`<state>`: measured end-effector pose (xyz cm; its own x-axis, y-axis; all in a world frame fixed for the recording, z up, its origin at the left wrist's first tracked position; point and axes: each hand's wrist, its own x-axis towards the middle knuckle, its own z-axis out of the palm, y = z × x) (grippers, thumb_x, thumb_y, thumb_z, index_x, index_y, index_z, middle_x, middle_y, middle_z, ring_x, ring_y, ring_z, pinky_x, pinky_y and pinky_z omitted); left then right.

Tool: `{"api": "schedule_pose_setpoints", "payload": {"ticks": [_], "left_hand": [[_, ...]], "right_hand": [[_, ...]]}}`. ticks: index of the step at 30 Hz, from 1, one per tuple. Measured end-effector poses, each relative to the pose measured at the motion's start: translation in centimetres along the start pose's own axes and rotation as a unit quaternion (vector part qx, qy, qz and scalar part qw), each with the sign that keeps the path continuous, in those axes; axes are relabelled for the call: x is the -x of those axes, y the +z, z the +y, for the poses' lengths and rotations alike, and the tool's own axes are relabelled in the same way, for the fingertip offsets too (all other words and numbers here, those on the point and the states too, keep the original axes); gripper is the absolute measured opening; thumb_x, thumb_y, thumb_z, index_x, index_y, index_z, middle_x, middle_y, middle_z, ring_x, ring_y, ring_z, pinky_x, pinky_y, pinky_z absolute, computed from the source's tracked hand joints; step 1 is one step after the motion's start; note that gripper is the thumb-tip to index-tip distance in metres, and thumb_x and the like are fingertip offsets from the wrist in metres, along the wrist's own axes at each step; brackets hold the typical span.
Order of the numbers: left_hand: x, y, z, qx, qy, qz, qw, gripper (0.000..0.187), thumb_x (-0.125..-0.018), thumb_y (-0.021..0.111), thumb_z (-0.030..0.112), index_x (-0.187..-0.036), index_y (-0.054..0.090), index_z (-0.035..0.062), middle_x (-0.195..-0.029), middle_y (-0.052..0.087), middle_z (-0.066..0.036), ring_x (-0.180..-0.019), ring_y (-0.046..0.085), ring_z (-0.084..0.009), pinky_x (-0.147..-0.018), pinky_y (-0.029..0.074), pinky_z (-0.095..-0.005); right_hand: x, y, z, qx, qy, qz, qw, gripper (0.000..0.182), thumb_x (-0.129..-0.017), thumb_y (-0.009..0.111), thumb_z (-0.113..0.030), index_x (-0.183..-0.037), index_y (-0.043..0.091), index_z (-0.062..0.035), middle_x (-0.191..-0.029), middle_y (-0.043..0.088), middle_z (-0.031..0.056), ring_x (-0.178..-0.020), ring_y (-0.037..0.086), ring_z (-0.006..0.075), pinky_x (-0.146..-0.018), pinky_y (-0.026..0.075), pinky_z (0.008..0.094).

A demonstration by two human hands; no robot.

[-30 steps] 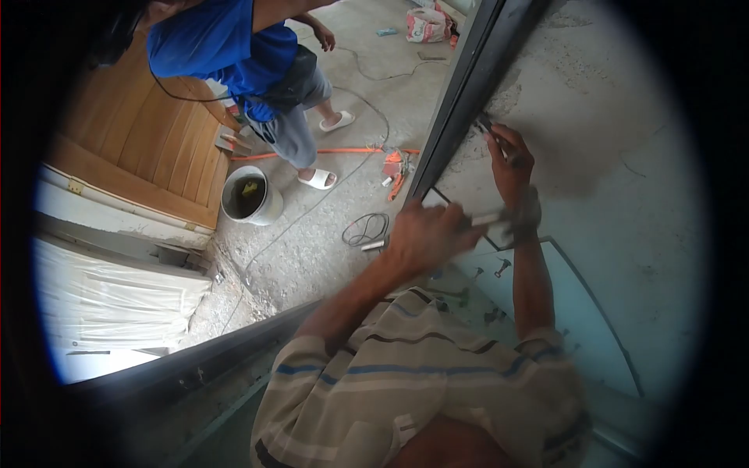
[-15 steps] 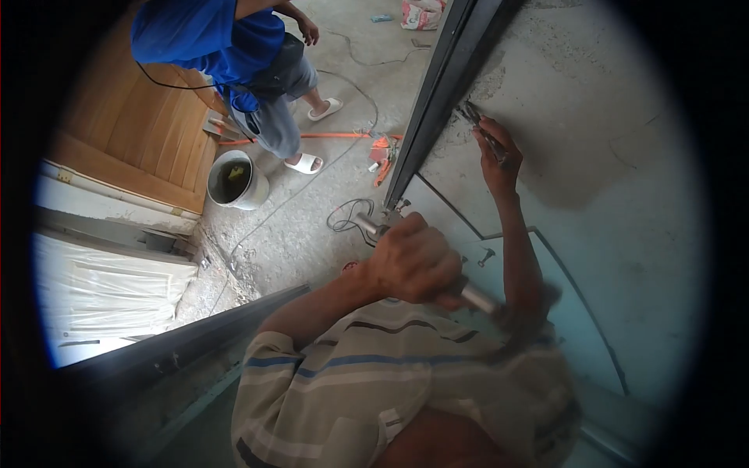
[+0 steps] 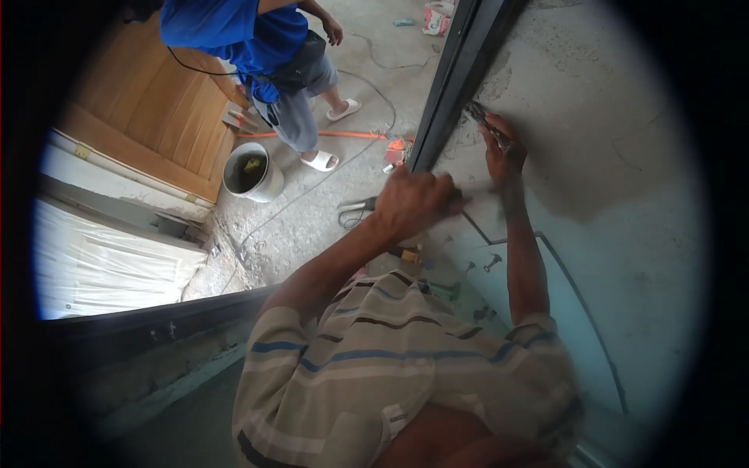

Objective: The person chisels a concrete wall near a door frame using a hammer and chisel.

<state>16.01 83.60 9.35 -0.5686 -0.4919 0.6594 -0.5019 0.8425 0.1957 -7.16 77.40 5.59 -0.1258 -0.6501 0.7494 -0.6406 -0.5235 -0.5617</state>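
Observation:
My left hand (image 3: pixel 413 201) is closed around a hammer (image 3: pixel 356 206), its metal handle end poking out to the left and the far part smeared by motion. The blurred end is close to my right wrist. Upper right, my right hand (image 3: pixel 505 148) grips a pair of pliers (image 3: pixel 485 123), their jaws right beside the dark metal frame (image 3: pixel 445 90). Below my right hand, small metal fasteners (image 3: pixel 492 263) show against a pale bluish surface (image 3: pixel 538 288) with a dark line on it.
Beyond the frame stands a person in a blue shirt (image 3: pixel 234 39) and white slippers. Near them are a white bucket (image 3: pixel 269 183), an orange cord (image 3: pixel 343 134) and wooden panels (image 3: pixel 140 117). A dark ledge (image 3: pixel 164 320) runs at lower left; thin cables cross the rough floor.
My left hand has risen with the hammer, whose blurred end has swung up from near my right elbow toward my right wrist. The pliers stay by the frame; the view has shifted slightly.

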Motion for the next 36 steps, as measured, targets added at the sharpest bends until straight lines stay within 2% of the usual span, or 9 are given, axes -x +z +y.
{"api": "schedule_pose_setpoints", "payload": {"ticks": [2,12,17,21,22,27,32,35,36], "left_hand": [[0.3,0.2,0.1,0.004,-0.061,-0.030,0.998,0.040,-0.082,0.068,0.046,-0.072,0.054,0.0100,-0.051,0.049,-0.001,-0.043,0.052,-0.0203,-0.047,0.038,-0.0342],[1.5,-5.6,2.0,0.117,-0.041,0.002,0.992,0.037,-0.077,0.074,0.040,-0.068,0.055,0.0098,-0.053,0.054,-0.003,-0.045,0.055,-0.0169,-0.049,0.040,-0.0332],[-0.9,-8.2,1.1,0.294,-0.358,-0.165,0.871,0.038,-0.094,0.055,0.038,-0.082,0.056,0.0025,-0.060,0.054,-0.009,-0.054,0.053,-0.0186,-0.054,0.043,-0.0346],[-2.5,-7.4,0.9,0.349,-0.087,0.192,0.913,0.035,-0.099,0.043,0.027,-0.073,0.050,0.0035,-0.057,0.047,-0.002,-0.050,0.041,-0.0081,-0.049,0.035,-0.0225],[-1.6,-6.6,-0.5,0.353,-0.035,0.186,0.916,0.036,-0.092,0.046,0.015,-0.120,0.056,-0.0048,-0.088,0.063,-0.016,-0.078,0.062,-0.0224,-0.072,0.049,-0.0336],[-4.1,-3.7,-3.3,0.104,-0.229,-0.078,0.965,0.041,-0.093,0.055,0.041,-0.079,0.048,0.0033,-0.060,0.059,-0.020,-0.058,0.060,-0.0409,-0.052,0.045,-0.0486],[-4.0,-7.5,0.1,0.266,-0.227,0.055,0.935,0.034,-0.093,0.057,0.035,-0.085,0.052,0.0025,-0.061,0.059,-0.017,-0.057,0.060,-0.0383,-0.052,0.046,-0.0455],[-4.0,-5.5,-1.1,0.240,-0.033,0.210,0.947,0.033,-0.091,0.059,0.035,-0.085,0.053,0.0033,-0.060,0.059,-0.016,-0.057,0.061,-0.0374,-0.052,0.047,-0.0444],[-3.8,-4.5,-2.2,0.168,-0.103,0.104,0.975,0.035,-0.092,0.057,0.037,-0.084,0.052,0.0036,-0.059,0.058,-0.017,-0.056,0.061,-0.0387,-0.052,0.046,-0.0458]], "right_hand": [[-0.3,-0.6,-0.1,-0.080,0.161,-0.019,0.984,0.022,-0.085,0.070,-0.008,-0.106,0.064,-0.0007,-0.101,0.068,0.0114,-0.095,0.065,0.0193,-0.081,0.053,0.0313],[-3.8,-1.5,-1.6,0.043,0.018,-0.104,0.993,0.019,-0.086,0.068,-0.008,-0.102,0.060,-0.0023,-0.090,0.066,0.0146,-0.081,0.065,0.0262,-0.071,0.050,0.0362],[-6.3,-1.7,-0.8,0.091,0.015,-0.186,0.978,0.019,-0.089,0.065,-0.014,-0.103,0.061,-0.0022,-0.093,0.066,0.0160,-0.083,0.064,0.0308,-0.073,0.050,0.0393],[-6.8,-2.3,-1.2,0.130,-0.151,-0.166,0.966,0.023,-0.089,0.065,-0.017,-0.105,0.061,-0.0017,-0.091,0.066,0.0159,-0.081,0.063,0.0325,-0.072,0.049,0.0413],[-6.8,-2.3,-2.2,0.115,-0.121,-0.173,0.971,0.023,-0.089,0.065,-0.018,-0.105,0.062,-0.0018,-0.089,0.065,0.0161,-0.079,0.063,0.0332,-0.071,0.049,0.0414],[-7.3,-1.7,-2.4,0.184,-0.077,-0.227,0.953,0.025,-0.087,0.066,-0.023,-0.102,0.062,-0.0032,-0.084,0.063,0.0178,-0.074,0.060,0.0353,-0.069,0.047,0.0427],[-6.5,-1.1,-0.7,0.147,-0.062,-0.220,0.963,0.024,-0.086,0.067,-0.023,-0.097,0.061,-0.0021,-0.075,0.060,0.0189,-0.069,0.059,0.0353,-0.066,0.047,0.0425],[-6.2,-1.4,-1.8,0.146,-0.092,-0.215,0.961,0.023,-0.086,0.066,-0.022,-0.093,0.060,-0.0011,-0.070,0.058,0.0192,-0.066,0.058,0.0339,-0.064,0.046,0.0418],[-6.4,-1.3,-2.7,0.131,-0.096,-0.209,0.964,0.023,-0.086,0.066,-0.022,-0.091,0.060,-0.0003,-0.067,0.057,0.0193,-0.064,0.058,0.0328,-0.064,0.046,0.0413]]}}
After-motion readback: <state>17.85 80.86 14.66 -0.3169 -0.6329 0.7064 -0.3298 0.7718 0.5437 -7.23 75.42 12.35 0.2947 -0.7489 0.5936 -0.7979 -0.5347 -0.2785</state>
